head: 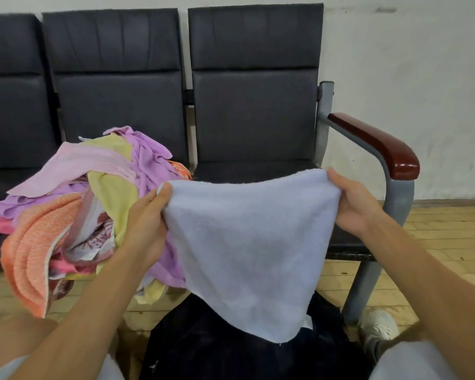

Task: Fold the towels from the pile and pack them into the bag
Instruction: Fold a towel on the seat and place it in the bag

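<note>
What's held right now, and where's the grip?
The pale blue towel, by its two upper corners: left hand pinches the left one, right hand the right. It hangs over the dark bag.

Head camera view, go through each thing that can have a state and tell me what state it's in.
Blue towel: held up, spread between both hands, lower corner hanging over the bag.
Left hand: grips the towel's left top corner.
Right hand: grips its right top corner.
Pile: heaped unfolded on the bench, spilling over the front edge.
Bag: on the floor; open or closed cannot be told.
</note>
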The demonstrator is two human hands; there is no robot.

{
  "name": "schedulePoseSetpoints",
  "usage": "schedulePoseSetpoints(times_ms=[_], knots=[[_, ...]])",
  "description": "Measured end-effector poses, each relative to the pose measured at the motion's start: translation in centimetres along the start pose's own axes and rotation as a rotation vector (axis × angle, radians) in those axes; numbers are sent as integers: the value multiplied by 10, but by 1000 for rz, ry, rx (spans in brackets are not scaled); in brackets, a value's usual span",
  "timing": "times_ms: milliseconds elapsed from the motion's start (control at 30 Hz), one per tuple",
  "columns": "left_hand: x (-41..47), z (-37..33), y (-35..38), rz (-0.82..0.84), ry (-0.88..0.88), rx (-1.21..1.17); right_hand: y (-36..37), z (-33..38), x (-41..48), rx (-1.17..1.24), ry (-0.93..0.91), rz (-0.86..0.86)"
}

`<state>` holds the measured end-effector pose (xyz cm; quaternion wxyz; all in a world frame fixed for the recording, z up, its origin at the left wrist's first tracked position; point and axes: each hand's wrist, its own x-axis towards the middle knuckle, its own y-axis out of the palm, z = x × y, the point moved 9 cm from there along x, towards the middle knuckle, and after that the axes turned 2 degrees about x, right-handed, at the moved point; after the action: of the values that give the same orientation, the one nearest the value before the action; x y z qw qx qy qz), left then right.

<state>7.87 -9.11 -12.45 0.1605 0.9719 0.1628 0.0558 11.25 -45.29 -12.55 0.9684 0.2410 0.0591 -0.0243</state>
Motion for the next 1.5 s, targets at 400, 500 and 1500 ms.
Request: schedulePoseSetpoints(times_ms=[400, 500, 1500], knots=[[-1, -10, -13, -56, -44, 3, 1, 28, -19, -129, -248, -167], [3, -8, -24, -83, -74, -12, -13, 31, -23, -191, -291, -268], [-33, 3, 7, 475, 29, 923, -11, 38, -23, -1324, -476, -151]])
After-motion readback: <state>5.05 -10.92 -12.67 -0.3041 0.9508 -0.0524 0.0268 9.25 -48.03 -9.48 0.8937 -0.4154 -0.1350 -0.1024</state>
